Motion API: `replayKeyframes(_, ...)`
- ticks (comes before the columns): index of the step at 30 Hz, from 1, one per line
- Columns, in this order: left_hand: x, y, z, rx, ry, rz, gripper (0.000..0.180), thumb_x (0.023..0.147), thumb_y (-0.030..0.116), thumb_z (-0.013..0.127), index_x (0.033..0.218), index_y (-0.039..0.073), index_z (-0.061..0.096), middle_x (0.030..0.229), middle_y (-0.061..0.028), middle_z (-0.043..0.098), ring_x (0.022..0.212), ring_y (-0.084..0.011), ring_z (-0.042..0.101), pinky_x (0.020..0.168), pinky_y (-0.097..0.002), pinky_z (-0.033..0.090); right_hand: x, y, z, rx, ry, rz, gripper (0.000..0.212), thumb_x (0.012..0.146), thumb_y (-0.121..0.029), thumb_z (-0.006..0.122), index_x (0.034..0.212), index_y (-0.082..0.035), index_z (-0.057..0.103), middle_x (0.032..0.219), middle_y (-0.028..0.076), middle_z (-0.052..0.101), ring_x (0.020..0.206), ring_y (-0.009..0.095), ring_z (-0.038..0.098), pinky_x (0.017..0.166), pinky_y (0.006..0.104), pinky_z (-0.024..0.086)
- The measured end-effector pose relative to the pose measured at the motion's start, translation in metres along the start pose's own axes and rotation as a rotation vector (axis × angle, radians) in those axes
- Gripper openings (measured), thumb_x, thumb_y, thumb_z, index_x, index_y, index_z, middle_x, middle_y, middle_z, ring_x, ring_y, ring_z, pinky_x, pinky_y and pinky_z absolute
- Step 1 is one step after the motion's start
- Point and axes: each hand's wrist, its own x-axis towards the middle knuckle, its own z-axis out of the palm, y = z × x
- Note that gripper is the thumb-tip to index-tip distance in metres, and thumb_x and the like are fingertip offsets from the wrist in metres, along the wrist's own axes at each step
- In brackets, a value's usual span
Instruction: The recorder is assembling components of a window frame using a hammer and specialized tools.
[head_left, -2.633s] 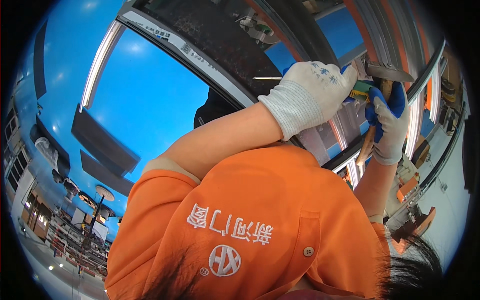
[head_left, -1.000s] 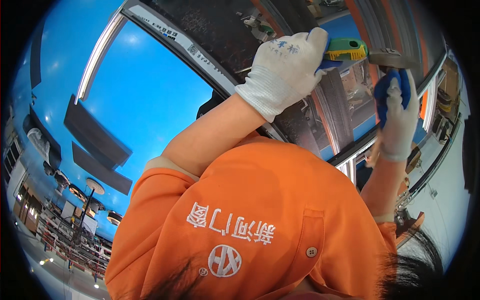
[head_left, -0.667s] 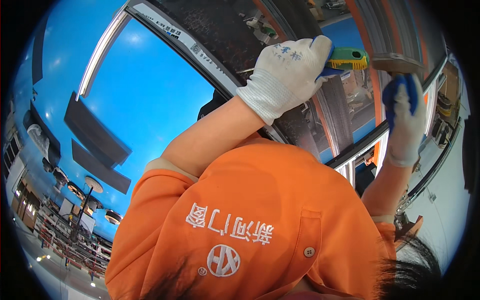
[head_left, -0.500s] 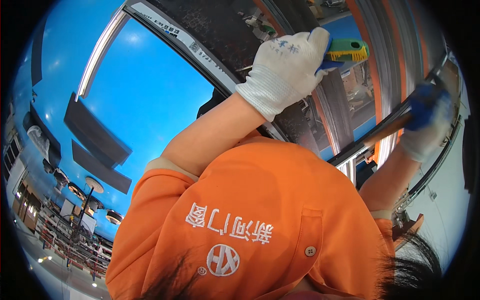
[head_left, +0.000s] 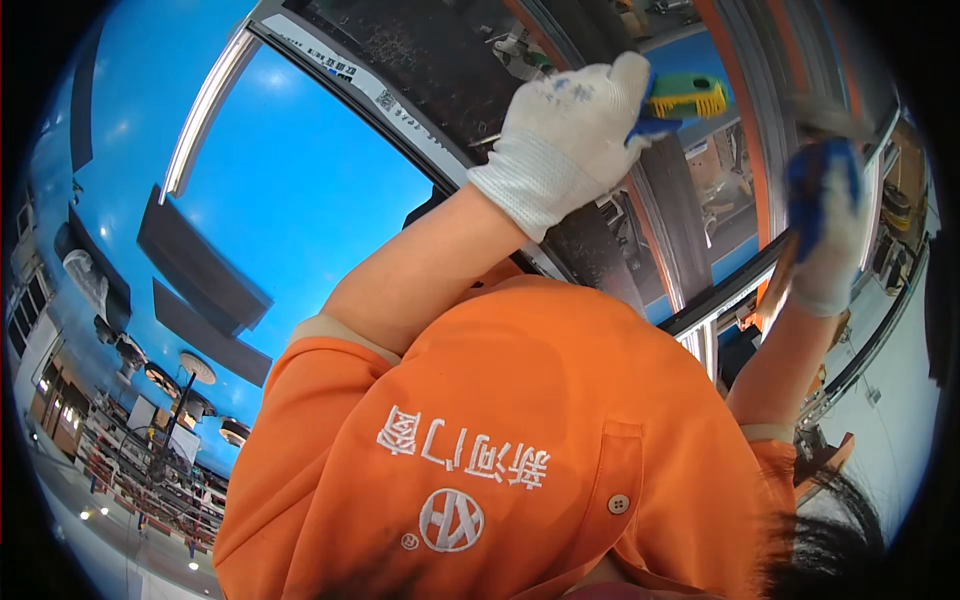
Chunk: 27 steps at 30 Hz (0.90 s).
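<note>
In a white knit glove with a blue palm, my left hand (head_left: 570, 135) is closed around a screwdriver (head_left: 690, 97) with a green and yellow handle. Its butt points right; a thin metal shaft seems to show at the glove's other side, by a dark frame profile (head_left: 400, 115). On the right, my right hand (head_left: 828, 225), gloved alike and blurred, is closed on a hammer. The wooden handle (head_left: 778, 282) sticks out below the fist, and the smeared grey head (head_left: 830, 117) is above it, right of the screwdriver's butt and apart from it.
Dark grey and orange profiles (head_left: 740, 90) run under and beyond my hands, with loose hardware among them. To the left lies a bright blue surface (head_left: 310, 150) with dark flat strips (head_left: 200, 265) on it. Racks and shelving (head_left: 150, 480) stand at the lower left.
My right hand has swung the hammer leftward and slightly up, toward the screwdriver's butt, and its handle has turned steeper. My left hand has hardly moved; the screwdriver's butt has shifted slightly left.
</note>
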Motion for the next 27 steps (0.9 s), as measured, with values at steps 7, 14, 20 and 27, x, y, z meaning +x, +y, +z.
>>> replayKeyframes(7, -0.001, -0.002, 0.007, 0.000, 0.002, 0.044, 0.031, 0.087, 0.022, 0.069, 0.106, 0.003, 0.053, 0.085, -0.0143, 0.072, 0.063, -0.0279, 0.071, 0.056, -0.0292, 0.056, 0.021, 0.024, -0.004, 0.010, 0.041, -0.063, 0.034, 0.098, -0.022, 0.055, 0.126, -0.004, 0.060, 0.089, 0.006, 0.066, 0.071, 0.014, 0.061, 0.067, 0.0225, 0.048)
replayKeyframes(14, 0.000, -0.002, 0.006, -0.023, 0.087, 0.038, 0.032, 0.086, 0.022, 0.071, 0.106, 0.004, 0.055, 0.087, -0.0132, 0.072, 0.066, -0.0265, 0.072, 0.058, -0.0286, 0.056, 0.011, 0.007, -0.008, 0.057, 0.098, -0.002, 0.039, 0.095, -0.024, 0.057, 0.128, -0.003, 0.059, 0.093, 0.008, 0.066, 0.076, 0.015, 0.063, 0.067, 0.0236, 0.050)
replayKeyframes(20, -0.004, -0.002, 0.002, -0.010, 0.062, 0.042, 0.040, 0.082, 0.022, 0.076, 0.112, 0.006, 0.056, 0.091, -0.0124, 0.073, 0.069, -0.0244, 0.073, 0.064, -0.0259, 0.058, 0.041, 0.035, -0.045, 0.294, 0.035, -0.143, 0.045, 0.094, -0.027, 0.057, 0.130, -0.001, 0.057, 0.095, 0.010, 0.066, 0.077, 0.016, 0.063, 0.065, 0.0241, 0.050)
replayKeyframes(27, -0.007, -0.007, -0.002, -0.071, 0.140, 0.030, 0.043, 0.080, 0.022, 0.078, 0.112, 0.006, 0.056, 0.093, -0.0126, 0.072, 0.067, -0.0248, 0.072, 0.062, -0.0252, 0.056, 0.031, 0.018, -0.020, 0.213, -0.031, -0.146, 0.047, 0.095, -0.030, 0.055, 0.130, 0.000, 0.055, 0.091, 0.008, 0.066, 0.066, 0.014, 0.059, 0.062, 0.0227, 0.048)
